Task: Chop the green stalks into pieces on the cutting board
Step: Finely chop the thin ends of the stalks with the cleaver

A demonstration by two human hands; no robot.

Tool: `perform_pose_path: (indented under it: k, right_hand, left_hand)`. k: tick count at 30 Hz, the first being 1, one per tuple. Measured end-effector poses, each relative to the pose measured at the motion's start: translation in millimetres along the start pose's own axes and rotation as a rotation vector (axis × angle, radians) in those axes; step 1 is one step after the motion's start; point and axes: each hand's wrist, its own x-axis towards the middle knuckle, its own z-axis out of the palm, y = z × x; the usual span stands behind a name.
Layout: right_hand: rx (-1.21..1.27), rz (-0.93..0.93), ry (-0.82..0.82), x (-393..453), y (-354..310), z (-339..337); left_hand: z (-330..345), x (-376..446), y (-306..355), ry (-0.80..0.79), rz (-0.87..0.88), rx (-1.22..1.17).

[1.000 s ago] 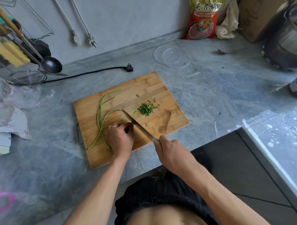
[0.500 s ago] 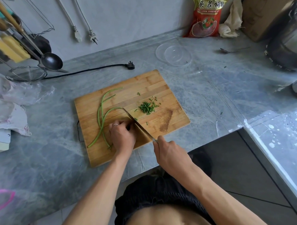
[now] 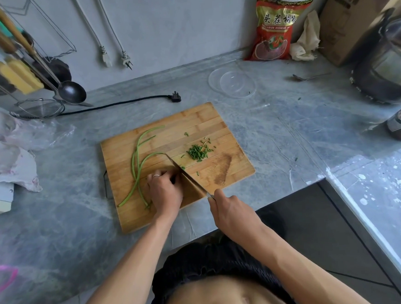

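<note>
Worktop is grey marbled stone against a pale wall, running right into a corner with a paint-speckled section. Wooden cutting board lies on it, skewed, far-right corner toward the wall. Behind the board: black power cord, clear plastic lid, red food bag leaning on the wall, crumpled cloth, cardboard box, spoon, dark pot-like appliance. Left side: hanging ladle, wire strainer, plastic bags.

Green stalks on left half of board, long axis roughly near-to-far, far tips curving right; one bends right toward the knife. Near ends lie beside the left hand, one reaching toward the board's near-left edge. Chopped pieces in a small pile right of centre, a few scattered bits around it.

Left hand curled knuckles-up on the board, ring on one finger, fingertips tucked against the blade's left side; what it pins is hidden under the hand. Right hand wrapped round the knife handle at the board's near edge. Knife runs diagonally, tip far-left, touching the bent stalk.
</note>
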Motion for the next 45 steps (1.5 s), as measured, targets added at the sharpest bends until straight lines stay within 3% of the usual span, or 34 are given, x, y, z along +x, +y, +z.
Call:
perform_pose_path:
  k: [15,26,45]
  right_hand:
    - [0.040,0.066,0.017,25.2,-5.9,-16.8]
    - [0.125,0.079,0.039,21.8,-0.6,-12.2]
    - [0.178,0.082,0.007,12.1,-3.8,-5.8]
  left_hand:
    - [5.2,1.7,-7.6,-0.032,-0.011,-0.026]
    - [4.1,-4.6,-21.0,-0.018,0.181,0.064]
    - [-2.8,4.7,-20.2,-0.076,0.081,-0.044]
